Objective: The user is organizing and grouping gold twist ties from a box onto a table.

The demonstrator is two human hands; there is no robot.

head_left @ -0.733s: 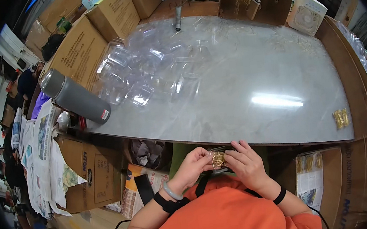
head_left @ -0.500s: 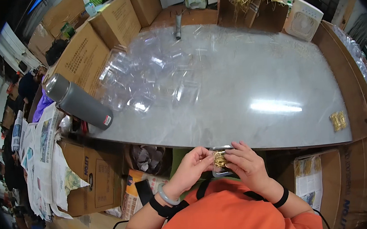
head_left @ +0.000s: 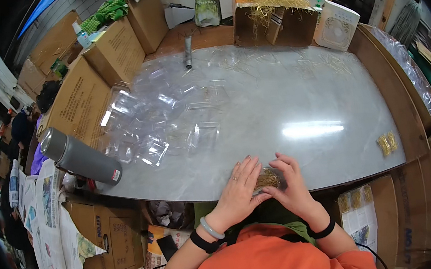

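At the lower centre of the frame we see a small bundle of shiny gold-coloured strands (head_left: 267, 179) between the two hands, by the near edge of the smooth grey tabletop (head_left: 255, 114). We find the left hand (head_left: 236, 189) beside it with fingers straight and close together, and the right hand (head_left: 296, 189) curved round its right side, thumb apart from the fingers, but cannot tell whether either grips it. Left of centre we see loosely heaped clear plastic trays (head_left: 153, 150).
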